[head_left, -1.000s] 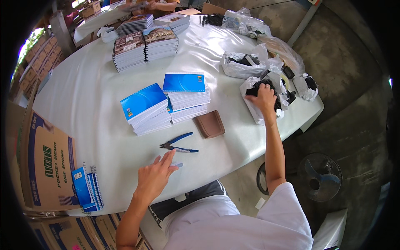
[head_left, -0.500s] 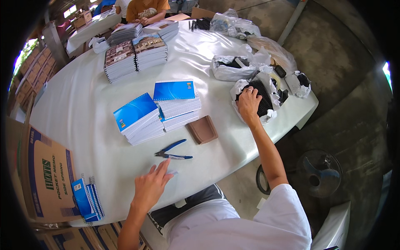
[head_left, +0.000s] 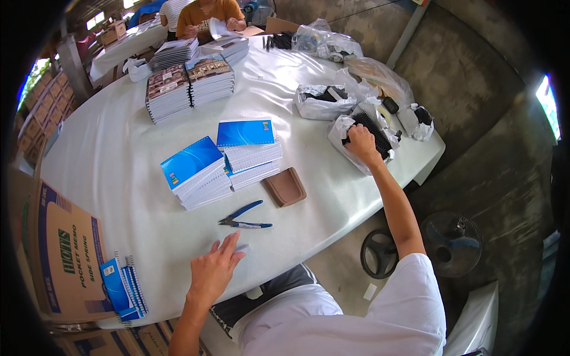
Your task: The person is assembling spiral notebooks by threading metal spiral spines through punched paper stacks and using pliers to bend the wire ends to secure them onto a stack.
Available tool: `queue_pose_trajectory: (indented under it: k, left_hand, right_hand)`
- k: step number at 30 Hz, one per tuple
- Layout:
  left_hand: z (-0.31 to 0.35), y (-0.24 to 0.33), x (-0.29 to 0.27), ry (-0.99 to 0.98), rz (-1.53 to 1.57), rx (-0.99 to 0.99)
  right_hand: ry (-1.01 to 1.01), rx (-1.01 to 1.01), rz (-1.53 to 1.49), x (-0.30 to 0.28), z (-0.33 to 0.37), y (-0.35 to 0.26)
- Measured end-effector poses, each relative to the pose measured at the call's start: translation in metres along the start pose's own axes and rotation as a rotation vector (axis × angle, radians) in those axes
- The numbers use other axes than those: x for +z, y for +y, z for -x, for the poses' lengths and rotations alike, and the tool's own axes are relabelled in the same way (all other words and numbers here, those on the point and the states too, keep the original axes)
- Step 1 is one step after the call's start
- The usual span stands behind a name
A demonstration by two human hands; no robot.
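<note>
My right hand (head_left: 362, 143) reaches into a white paper-lined box (head_left: 351, 155), its fingers curled at the black binding coils (head_left: 375, 129); its fingertips are hidden, so what they grip cannot be made out. On the near part of the white-covered table rests my left hand (head_left: 214, 266), open, fingers stretched forward. A small pale piece (head_left: 240, 248) shows beside its thumb. Just beyond lie blue-handled wire cutters (head_left: 244, 216) with handles spread. A brown shallow tray (head_left: 285, 187) sits right of two stacks of blue-covered notebooks (head_left: 191, 161) (head_left: 244, 133).
Spiral notebooks (head_left: 123, 288) lean against a cardboard carton (head_left: 71, 255) at left. Thick book stacks (head_left: 190, 89) stand farther back, with a person in an orange shirt (head_left: 208, 21) behind. Paper-wrapped boxes (head_left: 325, 105) and plastic bags (head_left: 380, 77) line the right side. A fan (head_left: 451, 244) stands beyond the table edge.
My right hand has gone deeper among the coils, its fingers more curled. My left hand stays nearly in place. The view has shifted slightly. The person opposite has lifted a page.
</note>
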State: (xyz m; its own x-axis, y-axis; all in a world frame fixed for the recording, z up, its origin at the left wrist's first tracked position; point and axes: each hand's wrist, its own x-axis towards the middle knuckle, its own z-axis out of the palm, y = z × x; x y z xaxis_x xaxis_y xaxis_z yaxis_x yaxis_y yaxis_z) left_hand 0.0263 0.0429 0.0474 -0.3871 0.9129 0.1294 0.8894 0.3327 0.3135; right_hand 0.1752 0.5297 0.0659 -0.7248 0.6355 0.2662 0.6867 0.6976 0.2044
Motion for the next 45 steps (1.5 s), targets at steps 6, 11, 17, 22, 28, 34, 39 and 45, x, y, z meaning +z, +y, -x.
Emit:
queue_pose_trajectory:
  k: [6, 11, 17, 22, 28, 34, 39, 45]
  left_hand:
    - [0.000, -0.004, 0.002, 0.026, -0.016, 0.048]
    - [0.002, -0.006, 0.001, 0.018, -0.011, 0.029]
    - [-0.001, -0.002, -0.002, 0.005, 0.007, 0.029]
    - [-0.005, -0.003, 0.001, -0.005, -0.015, 0.036]
    - [-0.003, -0.001, -0.004, -0.037, -0.024, -0.006]
    - [-0.004, 0.001, -0.008, -0.047, -0.013, 0.000]
    - [-0.002, 0.000, -0.006, -0.024, 0.004, 0.019]
    - [-0.003, -0.002, -0.003, -0.015, -0.011, 0.014]
  right_hand:
    - [-0.024, 0.071, 0.028, -0.021, -0.011, 0.000]
    - [0.185, 0.144, 0.373, -0.026, -0.006, -0.032]
    - [0.198, -0.096, 0.572, -0.014, -0.012, 0.001]
    - [0.315, 0.094, 0.819, -0.035, -0.026, 0.028]
    - [0.316, 0.188, 0.341, -0.100, 0.000, -0.026]
    - [0.083, 0.037, -0.092, 0.004, 0.043, -0.099]
    - [0.213, -0.006, -0.200, 0.047, 0.053, -0.110]
    - [0.224, -0.054, -0.224, 0.043, 0.045, -0.099]
